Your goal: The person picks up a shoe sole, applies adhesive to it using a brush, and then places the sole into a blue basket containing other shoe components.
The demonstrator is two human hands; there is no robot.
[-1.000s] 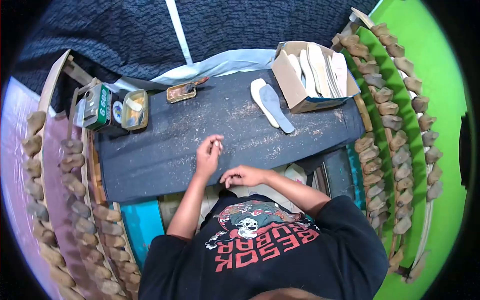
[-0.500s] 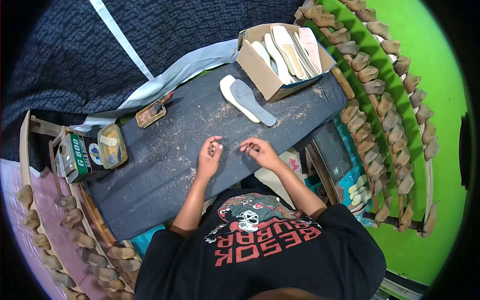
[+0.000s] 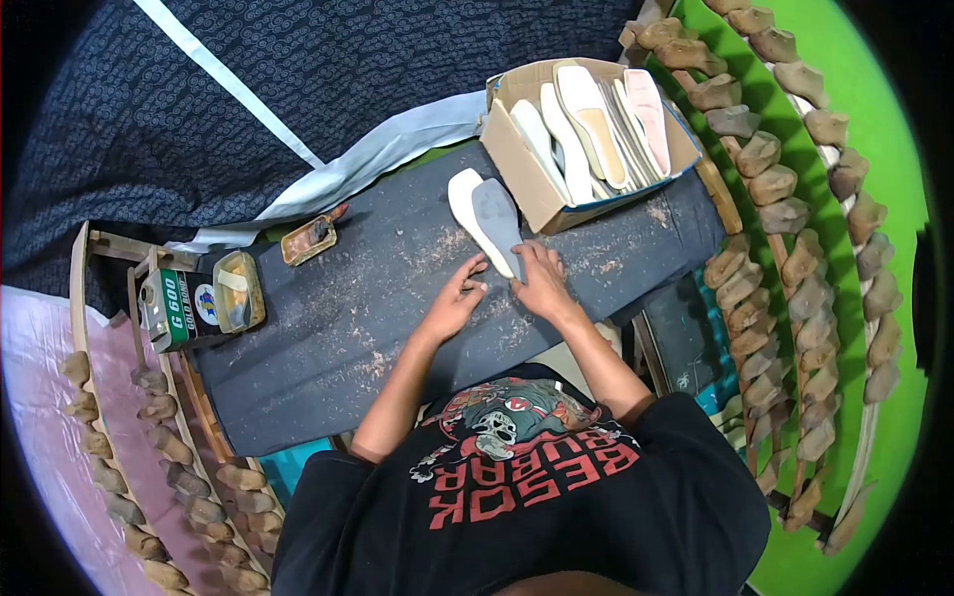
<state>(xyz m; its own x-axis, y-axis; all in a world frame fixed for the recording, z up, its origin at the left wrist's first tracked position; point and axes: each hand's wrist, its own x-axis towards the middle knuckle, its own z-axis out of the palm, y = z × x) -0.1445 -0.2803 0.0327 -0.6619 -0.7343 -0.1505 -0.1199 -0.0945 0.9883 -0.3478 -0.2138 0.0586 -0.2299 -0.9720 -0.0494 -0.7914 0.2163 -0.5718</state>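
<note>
"Where are the soles?"

"On the table (image 3: 288, 392), just beside the box (image 3: 512, 169). The grey sole (image 3: 493, 211) partly covers the white sole (image 3: 462, 197)."

"And the hands?"

"The right hand (image 3: 545, 286) has its fingers bent over the narrow end of the grey one. I can't tell whether they grip it or just touch it; the hand hides that end. The left hand (image 3: 454, 303) is open, fingers loosely curled, holding nothing, near the white one's narrow end."

"What could go wrong there?"

"The two overlap, so a pull on the grey could drag the white along or twist it out of line. If only the fingertips bear on it, the grey could slip free."

"What about the litter?"

"Loose scraps (image 3: 375, 366) lie around the soles. Sliding either one through them might trap bits underneath or between the faces."

"Does the box worry you?"

"A little. The packed soles (image 3: 576, 89) stand up past its rim, and the wide ends of the loose pair point up toward its side. A careless sweep of the right arm could knock it."

"And the tin (image 3: 174, 313) and tub (image 3: 244, 323)?"

"Well apart from both hands, so a small risk, unless the cloth gets tugged."
</note>
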